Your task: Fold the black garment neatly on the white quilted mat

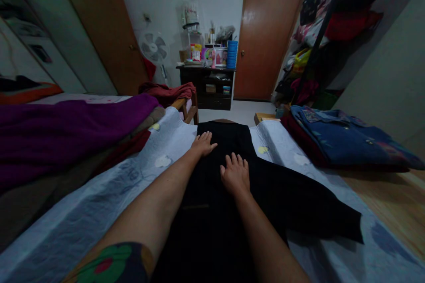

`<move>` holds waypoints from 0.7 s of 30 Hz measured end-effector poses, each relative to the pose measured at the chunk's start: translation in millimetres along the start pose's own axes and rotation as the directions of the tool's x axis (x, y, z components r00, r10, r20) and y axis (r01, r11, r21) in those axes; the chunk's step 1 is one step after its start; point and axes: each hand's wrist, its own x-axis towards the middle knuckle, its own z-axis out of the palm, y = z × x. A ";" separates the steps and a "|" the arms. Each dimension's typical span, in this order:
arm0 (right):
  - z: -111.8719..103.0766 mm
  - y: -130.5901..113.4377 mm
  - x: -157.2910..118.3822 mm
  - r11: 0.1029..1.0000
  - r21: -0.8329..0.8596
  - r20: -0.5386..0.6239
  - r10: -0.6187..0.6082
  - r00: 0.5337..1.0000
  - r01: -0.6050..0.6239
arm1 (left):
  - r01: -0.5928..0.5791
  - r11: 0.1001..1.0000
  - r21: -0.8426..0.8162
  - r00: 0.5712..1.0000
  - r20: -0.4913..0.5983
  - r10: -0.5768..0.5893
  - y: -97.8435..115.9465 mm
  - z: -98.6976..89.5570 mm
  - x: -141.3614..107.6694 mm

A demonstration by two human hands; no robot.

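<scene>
A black long-sleeved cloth garment (212, 225) lies spread on a pale blue-grey sheet with a floral print (159, 141), in front of the person. Both hands rest palm down on it, fingers slightly spread, gripping nothing: the left hand (204, 143) near the garment's far end, the right hand (236, 174) a little closer to the person, near its middle. One sleeve reaches out to the right across the sheet. The cloth is so dark that its seams, and whether it is a shirt or a jacket, are hard to make out.

To the right, a folded blue denim garment (352, 137) lies on dark red folded cloth (303, 143). To the left lies a rumpled purple cloth (76, 128). Beyond stand a low black wooden cabinet (212, 102) and a closed brown wooden door (272, 35).
</scene>
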 end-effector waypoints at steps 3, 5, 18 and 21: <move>1.3 0.9 -0.3 1.000 0.002 -0.005 -0.007 1.000 0.007 | 0.030 1.000 -0.001 1.000 -0.004 -0.030 -5.0 2.6 13.8; 1.3 1.1 -0.5 1.000 -0.001 0.004 -0.007 1.000 0.007 | 0.043 0.999 -0.010 0.999 -0.006 -0.044 -9.2 3.3 22.3; -1.5 0.6 0.0 0.999 0.041 0.019 0.004 1.000 -0.005 | 0.239 0.969 -0.061 0.883 -0.402 -0.242 -9.0 -3.2 13.7; -1.6 0.6 -0.3 0.999 0.048 0.015 0.004 1.000 -0.005 | 0.253 0.964 -0.077 0.901 -0.343 -0.264 -11.8 -3.2 10.5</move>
